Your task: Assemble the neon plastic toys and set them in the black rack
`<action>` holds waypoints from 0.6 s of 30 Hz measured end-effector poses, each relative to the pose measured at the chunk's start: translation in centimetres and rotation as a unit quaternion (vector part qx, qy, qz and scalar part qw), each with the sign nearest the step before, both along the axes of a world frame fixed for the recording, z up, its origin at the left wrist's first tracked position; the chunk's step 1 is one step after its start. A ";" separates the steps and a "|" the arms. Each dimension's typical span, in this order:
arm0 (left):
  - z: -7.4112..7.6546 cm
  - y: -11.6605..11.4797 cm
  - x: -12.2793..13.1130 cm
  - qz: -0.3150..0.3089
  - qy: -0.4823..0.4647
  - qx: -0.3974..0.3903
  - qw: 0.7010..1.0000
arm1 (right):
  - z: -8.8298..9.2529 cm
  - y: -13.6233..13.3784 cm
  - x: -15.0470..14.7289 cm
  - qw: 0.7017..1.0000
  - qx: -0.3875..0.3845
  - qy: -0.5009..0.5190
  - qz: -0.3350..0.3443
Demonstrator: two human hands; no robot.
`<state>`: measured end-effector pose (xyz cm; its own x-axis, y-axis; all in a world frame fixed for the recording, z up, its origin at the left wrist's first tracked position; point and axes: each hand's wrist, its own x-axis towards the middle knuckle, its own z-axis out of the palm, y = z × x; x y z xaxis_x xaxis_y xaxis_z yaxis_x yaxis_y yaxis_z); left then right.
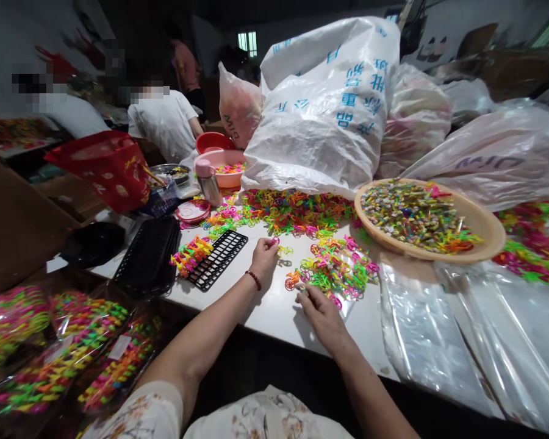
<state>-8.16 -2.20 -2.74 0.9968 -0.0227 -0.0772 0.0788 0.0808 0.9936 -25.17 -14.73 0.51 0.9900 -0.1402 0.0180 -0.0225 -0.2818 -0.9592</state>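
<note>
1. L hand (265, 262) pinches sm. yellow pc (285, 250) over white tabletop (269, 311); hands apart.
2. R hand (324, 316) at near-L edge of multicol. pile (338, 265); can't tell if gripping.
3. Blk rack (224, 253) L of L hand, bright pcs (192, 255) at its L end.
4. Tan basin (491, 241) w/ mixed parts, R of pile.

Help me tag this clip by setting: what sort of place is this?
Probably a workshop or packing room: bright plastic pieces heaped on a worktable, a bulging white sack behind them, and a stack of black trays.
</note>
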 end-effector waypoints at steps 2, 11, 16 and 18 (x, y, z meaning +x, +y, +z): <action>0.8 0.9 -1.8 -0.022 0.005 -0.039 0.999 | 0.3 -0.1 0.3 1.000 0.003 -0.001 -0.002; 4.2 3.3 -9.6 -0.099 0.045 -0.197 0.974 | 1.0 1.3 0.6 0.997 0.051 -0.061 0.009; 4.3 3.0 -11.7 -0.114 0.032 -0.189 0.975 | 1.0 1.8 0.2 0.995 0.075 -0.063 -0.002; 4.2 2.8 -12.1 -0.118 0.035 -0.189 0.974 | 0.9 1.7 0.0 0.994 0.083 -0.068 0.007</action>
